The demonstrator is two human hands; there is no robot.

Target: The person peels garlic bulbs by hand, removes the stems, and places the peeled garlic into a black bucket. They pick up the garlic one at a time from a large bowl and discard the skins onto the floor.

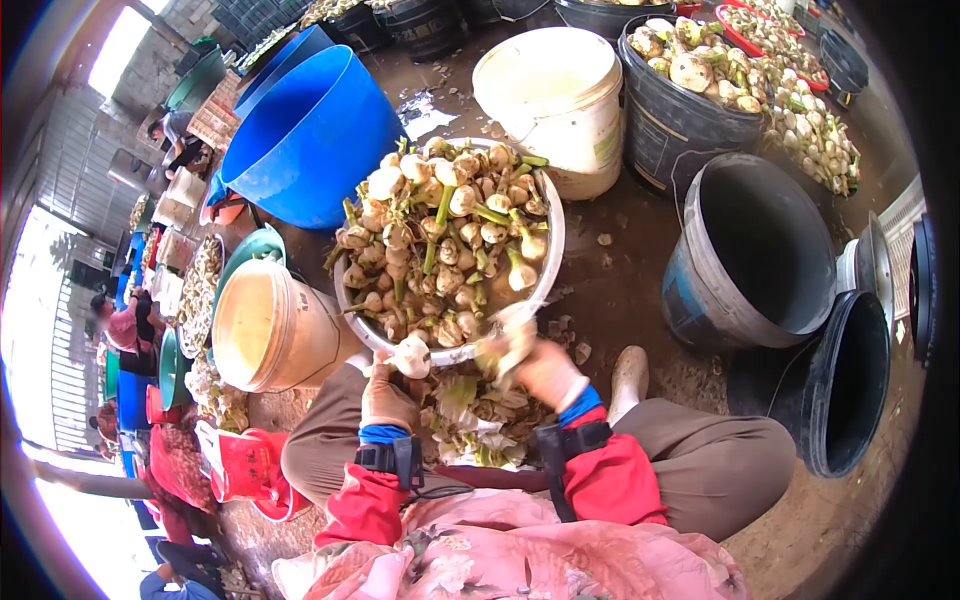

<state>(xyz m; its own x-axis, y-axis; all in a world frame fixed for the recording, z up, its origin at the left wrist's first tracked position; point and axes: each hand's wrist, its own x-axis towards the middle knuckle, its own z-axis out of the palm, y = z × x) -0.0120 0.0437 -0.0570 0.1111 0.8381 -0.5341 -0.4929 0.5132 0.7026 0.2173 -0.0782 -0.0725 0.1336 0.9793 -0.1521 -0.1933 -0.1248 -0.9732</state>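
Below the near rim of a wide tub (pixel 556 262) heaped with garlic bulbs (pixel 440 235), my gloved left hand (pixel 388 400) is closed around a pale garlic bulb (pixel 411 357). Many bulbs in the tub keep short green stems and bits of soil. My gloved right hand (pixel 545 372) is to the right of that bulb, at the tub's near edge. Motion smears its fingers, and I cannot tell what they hold. Under both hands, a pile of peeled skins and leaf scraps (pixel 480 412) lies between my legs.
White buckets (pixel 545 110) stand behind the tub and at its left (pixel 262 325). A large blue tub (pixel 310 140) is at the back left. Dark empty buckets (pixel 760 250) stand on the right. More garlic (pixel 815 140) lies at the back right; other people (pixel 130 325) sit at far left.
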